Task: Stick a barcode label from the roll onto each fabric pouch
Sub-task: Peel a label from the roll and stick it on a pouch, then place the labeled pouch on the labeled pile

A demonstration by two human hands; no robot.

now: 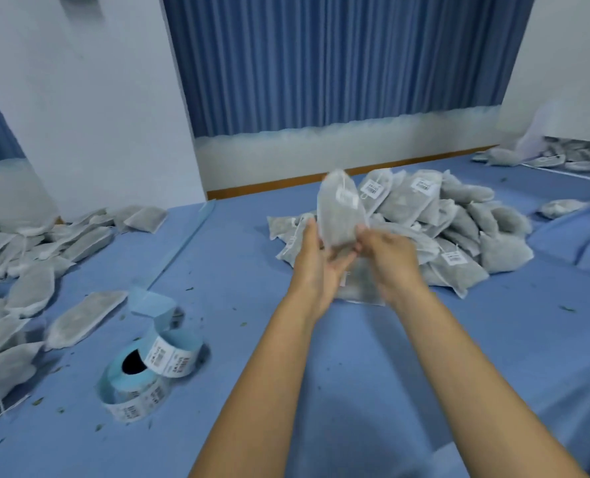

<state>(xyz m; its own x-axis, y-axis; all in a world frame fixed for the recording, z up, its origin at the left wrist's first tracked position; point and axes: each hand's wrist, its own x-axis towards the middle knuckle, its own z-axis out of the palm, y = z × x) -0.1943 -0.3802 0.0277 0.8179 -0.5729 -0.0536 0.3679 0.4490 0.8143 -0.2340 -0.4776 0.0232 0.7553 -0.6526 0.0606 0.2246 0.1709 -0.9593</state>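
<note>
Both hands hold one grey fabric pouch (338, 212) upright above the blue sheet, a white barcode label (347, 197) stuck near its top. My left hand (316, 257) grips its lower left edge and my right hand (386, 253) pinches its lower right edge. Another pouch (361, 284) lies flat below the hands. The label roll (148, 370) sits at lower left, its strip of barcode labels partly unwound.
A heap of labelled pouches (442, 229) lies right behind the hands. Unlabelled pouches (24, 270) spread along the left edge. More pouches (563, 157) are at the far right. A blue curtain (321, 63) and white wall stand behind. Small leaf bits dot the blue sheet (355, 374).
</note>
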